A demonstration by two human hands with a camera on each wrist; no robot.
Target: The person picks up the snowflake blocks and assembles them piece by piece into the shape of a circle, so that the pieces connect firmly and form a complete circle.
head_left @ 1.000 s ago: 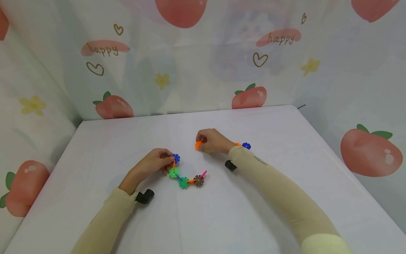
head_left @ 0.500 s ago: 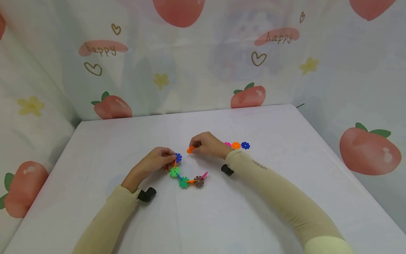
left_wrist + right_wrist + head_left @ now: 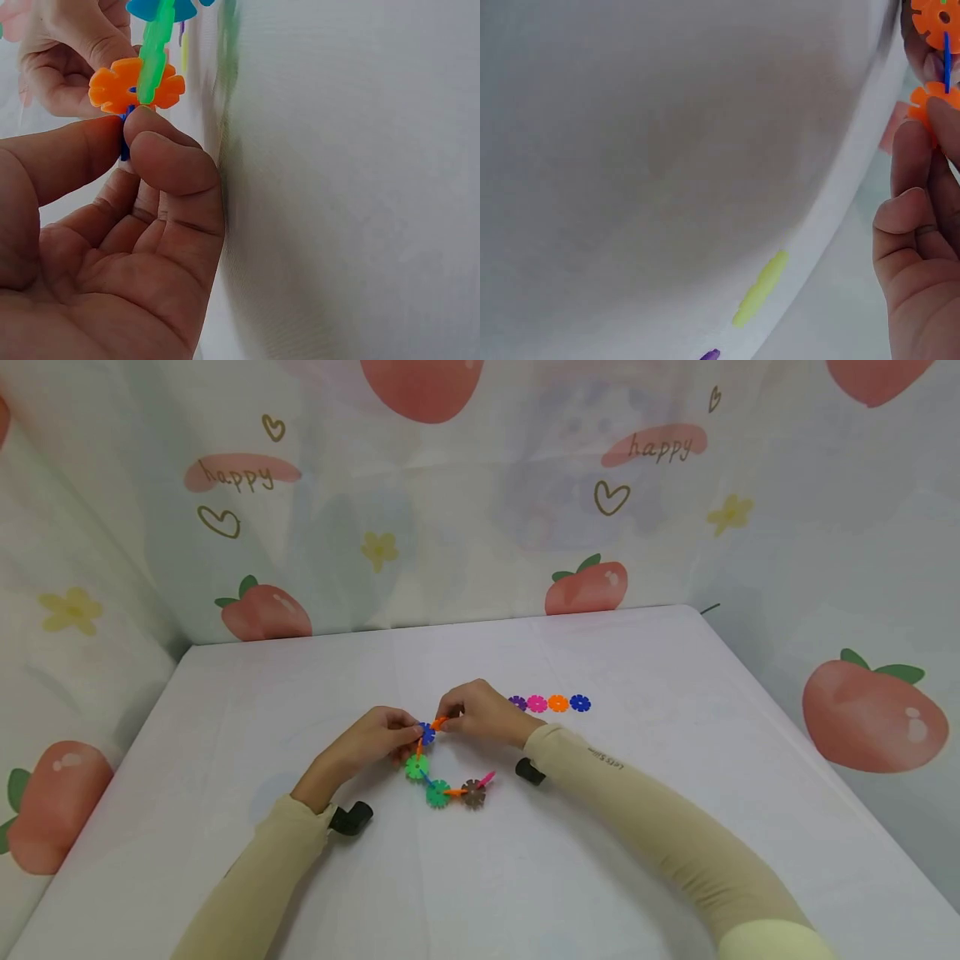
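Note:
In the head view my left hand (image 3: 360, 745) pinches a blue snowflake disc (image 3: 428, 735) at the upper end of a curved chain of slotted plastic discs. My right hand (image 3: 486, 714) pinches an orange snowflake disc (image 3: 439, 723), its edge meeting the blue one. From the blue disc the chain runs down through a light green disc (image 3: 417, 767), a darker green disc (image 3: 438, 793) and a brown disc (image 3: 473, 794) to a pink disc (image 3: 488, 778). Thumb and fingertip grip the thin blue edge in the left wrist view, below another orange disc (image 3: 109, 88) of the chain.
Right of the hands lie loose discs in a row: purple (image 3: 517, 702), pink (image 3: 537, 703), orange (image 3: 558, 703) and blue (image 3: 581, 702). A yellow disc (image 3: 761, 289) lies on the white tabletop in the right wrist view. Printed cloth hangs behind the table.
My right hand has moved left and slightly nearer with the orange disc, bringing it to the blue disc. The left hand and the chain have shifted slightly right.

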